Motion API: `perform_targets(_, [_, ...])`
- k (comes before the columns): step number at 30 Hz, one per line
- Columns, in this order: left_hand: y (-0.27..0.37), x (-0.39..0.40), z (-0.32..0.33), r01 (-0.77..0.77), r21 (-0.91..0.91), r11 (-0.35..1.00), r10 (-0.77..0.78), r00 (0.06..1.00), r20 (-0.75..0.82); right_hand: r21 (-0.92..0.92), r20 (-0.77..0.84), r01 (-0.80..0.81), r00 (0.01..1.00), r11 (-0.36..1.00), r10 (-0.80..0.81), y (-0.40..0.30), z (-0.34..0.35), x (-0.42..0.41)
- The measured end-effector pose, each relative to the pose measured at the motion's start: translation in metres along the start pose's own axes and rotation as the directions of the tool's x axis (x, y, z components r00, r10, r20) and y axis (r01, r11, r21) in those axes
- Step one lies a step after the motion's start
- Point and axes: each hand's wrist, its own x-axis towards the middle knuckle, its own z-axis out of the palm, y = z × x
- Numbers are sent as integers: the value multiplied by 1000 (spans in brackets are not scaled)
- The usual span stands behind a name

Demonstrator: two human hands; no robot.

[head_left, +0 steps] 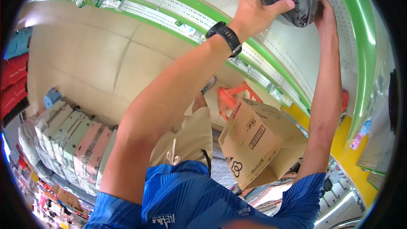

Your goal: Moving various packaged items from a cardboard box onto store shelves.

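Note:
Both of my hands hold a dark item in clear plastic wrapping (295, 3) over a white shelf (287, 38) at the upper right. My left hand (257, 8), with a black watch on its wrist, presses the near left side, thumb across the plastic. Around the right side curls my right hand (326, 11), its fingers partly hidden by the bundle. The top of the bundle is cut off by the picture's edge, and what is inside cannot be made out. A green strip edges the shelf unit.
An open cardboard box (254, 140) rests on an orange-red plastic stool (232, 97) beside my legs. Plastic-wrapped pastel goods (73, 146) stand in a row at the lower left, near a blue cylindrical item (52, 97). Lower perforated shelves (190, 16) run along the tiled floor (95, 54).

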Motion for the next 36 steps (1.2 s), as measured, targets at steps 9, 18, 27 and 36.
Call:
perform_targets(9, [-15, 33, 6, 46, 82, 996, -43, 998, -43, -336, -110, -24, 994, 941, -14, -12, 68, 1])
perform_targets(18, [-2, 16, -5, 246, 169, 954, -273, 948, 161, -269, -146, -121, 986, 956, 84, -6, 87, -16])
perform_targets(27, [-1, 19, -6, 306, 111, 946, -325, 900, 291, 71, -350, -226, 906, 972, 236, 2, 124, -30])
perform_targets(36, [-2, 19, -2, 284, 129, 950, -309, 915, 259, 73, -112, -92, 989, 993, 100, 12, 103, -19])
